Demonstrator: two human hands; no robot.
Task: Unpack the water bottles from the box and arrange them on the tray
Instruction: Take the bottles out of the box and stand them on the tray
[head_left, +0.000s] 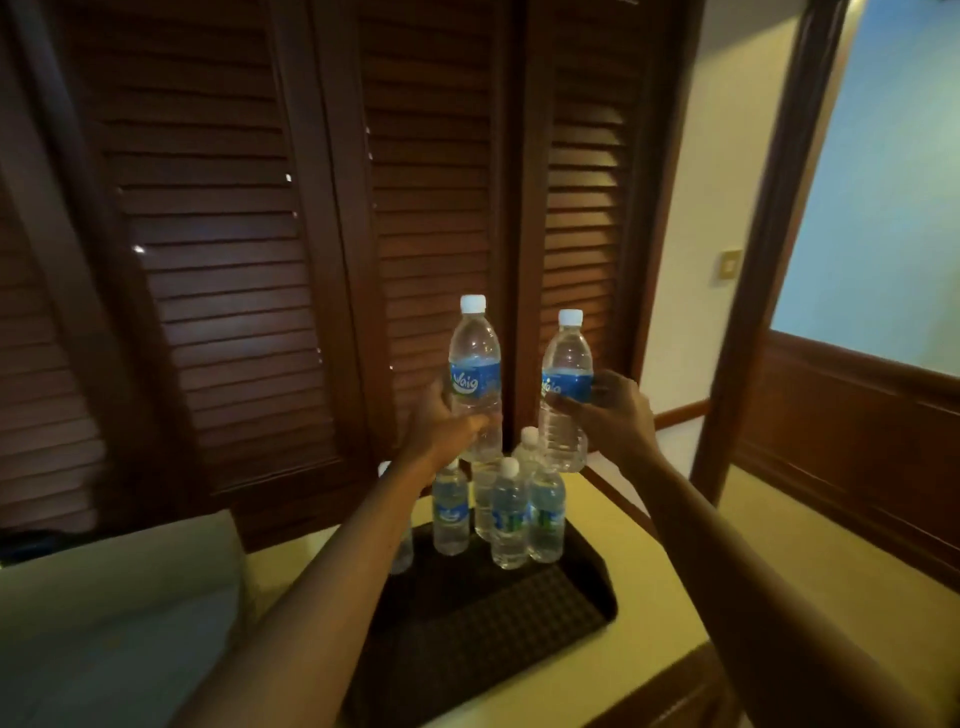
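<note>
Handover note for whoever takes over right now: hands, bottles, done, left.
Left hand grips one water bottle upright, held above the tray.
Right hand grips a second bottle, also upright and raised.
Done: a cluster of bottles stands at the tray's far end; one is partly hidden behind the left forearm.
Left: set both held bottles down; the tray's near half is free. The box sits at left, contents not visible.
</note>
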